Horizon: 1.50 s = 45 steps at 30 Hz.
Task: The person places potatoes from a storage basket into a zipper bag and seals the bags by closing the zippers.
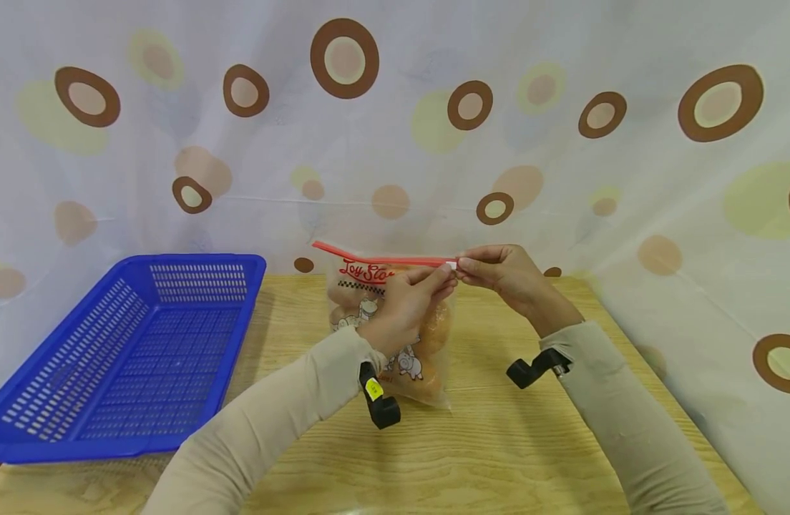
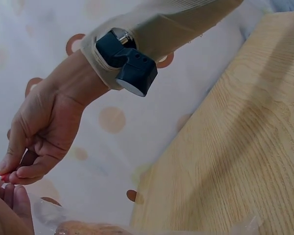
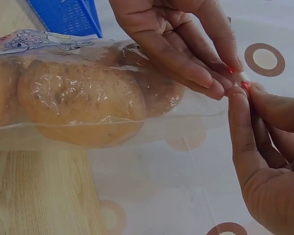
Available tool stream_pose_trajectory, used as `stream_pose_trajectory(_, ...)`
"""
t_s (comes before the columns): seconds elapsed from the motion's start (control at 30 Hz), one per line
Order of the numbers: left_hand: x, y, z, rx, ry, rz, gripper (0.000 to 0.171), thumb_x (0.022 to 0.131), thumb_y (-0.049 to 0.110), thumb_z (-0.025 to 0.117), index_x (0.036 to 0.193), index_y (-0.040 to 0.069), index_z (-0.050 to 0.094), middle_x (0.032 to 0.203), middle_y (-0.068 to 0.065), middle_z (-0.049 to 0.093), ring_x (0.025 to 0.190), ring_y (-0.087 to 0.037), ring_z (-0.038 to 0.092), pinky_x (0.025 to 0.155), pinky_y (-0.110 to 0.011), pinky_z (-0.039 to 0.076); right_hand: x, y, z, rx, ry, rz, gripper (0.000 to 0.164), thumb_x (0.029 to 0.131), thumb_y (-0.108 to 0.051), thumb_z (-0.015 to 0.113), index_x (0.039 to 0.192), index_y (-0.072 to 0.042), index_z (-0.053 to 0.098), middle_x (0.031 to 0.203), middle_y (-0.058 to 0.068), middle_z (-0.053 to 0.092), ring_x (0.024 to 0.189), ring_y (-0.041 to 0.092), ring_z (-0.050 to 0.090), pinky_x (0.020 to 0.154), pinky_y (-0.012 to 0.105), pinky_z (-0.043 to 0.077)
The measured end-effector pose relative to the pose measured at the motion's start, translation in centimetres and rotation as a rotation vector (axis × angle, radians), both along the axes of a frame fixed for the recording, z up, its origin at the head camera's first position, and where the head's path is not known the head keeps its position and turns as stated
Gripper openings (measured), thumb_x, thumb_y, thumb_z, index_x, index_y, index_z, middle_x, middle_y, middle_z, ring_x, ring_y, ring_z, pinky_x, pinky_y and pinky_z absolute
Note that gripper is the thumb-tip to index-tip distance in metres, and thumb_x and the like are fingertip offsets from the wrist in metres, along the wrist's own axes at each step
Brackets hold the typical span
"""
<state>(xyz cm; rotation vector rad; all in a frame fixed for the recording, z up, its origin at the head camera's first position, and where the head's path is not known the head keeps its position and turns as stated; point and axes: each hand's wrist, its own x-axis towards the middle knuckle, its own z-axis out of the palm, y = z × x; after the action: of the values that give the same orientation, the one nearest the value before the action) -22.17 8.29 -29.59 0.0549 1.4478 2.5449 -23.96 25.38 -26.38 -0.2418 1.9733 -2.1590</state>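
Note:
A clear printed zip bag (image 1: 441,392) of potatoes (image 3: 83,98) stands upright on the table, a red zip strip (image 1: 369,258) along its top. At the strip's right end sits a small white slider (image 1: 451,265). My left hand (image 1: 408,304) reaches across the bag's front and pinches the zip by the slider between thumb and fingers. From the right, my right hand (image 1: 507,279) pinches the strip's end, its fingertips right against the left hand's. Part of the bag's print is hidden behind the left hand.
A blue plastic basket (image 1: 240,343) with slotted sides stands at the left of the wooden table (image 1: 498,443). Behind and to the right hangs a white curtain (image 1: 395,143) with brown rings. Each wrist carries a black camera mount (image 1: 537,366).

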Motion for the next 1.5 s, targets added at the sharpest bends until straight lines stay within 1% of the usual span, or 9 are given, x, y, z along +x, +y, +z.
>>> stream_pose_trajectory(0.27, 0.5, 0.8, 0.1, -0.017, 0.026, 0.124, 0.021, 0.092, 0.008, 0.065, 0.106, -0.007, 0.069, 0.096, -0.015, 0.071, 0.079, -0.012, 0.07, 0.081, -0.025, 0.056, 0.2, -0.2, 0.1, 0.016, 0.011, -0.007, 0.024, 0.091, 0.003, 0.06, 0.084, -0.014, 0.075, 0.085, 0.001, 0.072, 0.077, 0.01, 0.07, 0.076, 0.021, 0.056)
stream_pose_trajectory(0.53, 0.6, 0.5, 0.1, -0.033, 0.029, 0.155, 0.019, 0.091, 0.011, 0.066, 0.102, -0.004, 0.071, 0.094, -0.012, 0.072, 0.079, -0.011, 0.069, 0.082, -0.024, 0.056, 0.4, -0.7, 0.4, 0.073, 0.028, -0.008, 0.025, 0.093, 0.002, 0.058, 0.084, -0.015, 0.074, 0.086, 0.0, 0.07, 0.078, 0.009, 0.069, 0.077, 0.021, 0.056)
stream_pose_trajectory(0.73, 0.4, 0.0, 0.2, -0.056, 0.036, 0.186, 0.019, 0.09, 0.012, 0.068, 0.099, -0.004, 0.072, 0.088, -0.011, 0.073, 0.075, -0.01, 0.07, 0.08, -0.025, 0.056, 0.6, -0.8, 0.6, 0.061, 0.03, -0.013, 0.023, 0.093, 0.004, 0.058, 0.084, -0.012, 0.072, 0.087, 0.0, 0.068, 0.078, 0.009, 0.068, 0.078, 0.021, 0.056)
stream_pose_trajectory(0.87, 0.3, -0.4, 0.4, -0.016, 0.044, 0.185, 0.02, 0.09, 0.007, 0.067, 0.101, -0.009, 0.07, 0.087, -0.015, 0.072, 0.072, -0.011, 0.069, 0.079, -0.027, 0.057, 0.7, -0.6, 0.6, 0.071, 0.033, -0.029, 0.024, 0.093, 0.004, 0.057, 0.084, -0.013, 0.072, 0.087, 0.0, 0.068, 0.078, 0.01, 0.068, 0.077, 0.021, 0.056)
stream_pose_trajectory(1.0, 0.3, -1.0, 0.6, 0.009, 0.022, 0.16, 0.02, 0.091, 0.006, 0.065, 0.103, -0.01, 0.069, 0.085, -0.013, 0.072, 0.072, -0.011, 0.07, 0.079, -0.027, 0.057, 0.8, -0.6, 0.7, 0.075, 0.03, -0.019, 0.02, 0.093, 0.002, 0.059, 0.086, -0.011, 0.071, 0.089, 0.001, 0.067, 0.078, 0.01, 0.068, 0.078, 0.021, 0.056)
stream_pose_trajectory(1.1, 0.3, -1.5, 0.6, 0.004, 0.015, 0.149, 0.021, 0.091, 0.006, 0.065, 0.104, -0.009, 0.069, 0.083, -0.01, 0.072, 0.072, -0.011, 0.07, 0.078, -0.027, 0.057, 0.9, -0.5, 0.7, 0.077, 0.023, -0.015, 0.016, 0.092, 0.002, 0.06, 0.088, -0.01, 0.071, 0.089, 0.002, 0.067, 0.078, 0.011, 0.068, 0.079, 0.022, 0.056)
stream_pose_trajectory(1.33, 0.5, -2.2, 0.9, -0.017, -0.008, 0.147, 0.021, 0.09, 0.007, 0.067, 0.105, -0.007, 0.069, 0.089, -0.015, 0.073, 0.076, -0.014, 0.072, 0.078, -0.027, 0.057, 1.1, -0.3, 0.7, 0.085, 0.006, -0.027, 0.018, 0.093, 0.002, 0.058, 0.088, -0.01, 0.07, 0.09, 0.003, 0.066, 0.078, 0.011, 0.068, 0.078, 0.021, 0.056)
stream_pose_trajectory(1.4, 0.6, -2.4, 1.0, -0.03, -0.014, 0.147, 0.02, 0.089, 0.008, 0.068, 0.104, -0.006, 0.07, 0.088, -0.014, 0.073, 0.076, -0.013, 0.072, 0.075, -0.026, 0.057, 1.2, -0.3, 0.8, 0.082, 0.002, -0.028, 0.018, 0.093, 0.002, 0.058, 0.087, -0.01, 0.07, 0.09, 0.003, 0.066, 0.078, 0.011, 0.069, 0.078, 0.021, 0.056)
stream_pose_trajectory(1.5, 0.8, -2.9, 1.2, -0.049, -0.001, 0.141, 0.02, 0.089, 0.01, 0.069, 0.103, -0.005, 0.071, 0.087, -0.013, 0.073, 0.076, -0.013, 0.072, 0.074, -0.025, 0.058, 1.4, -0.2, 0.8, 0.074, -0.002, -0.021, 0.019, 0.093, 0.002, 0.058, 0.086, -0.01, 0.071, 0.089, 0.003, 0.067, 0.078, 0.011, 0.068, 0.078, 0.021, 0.056)
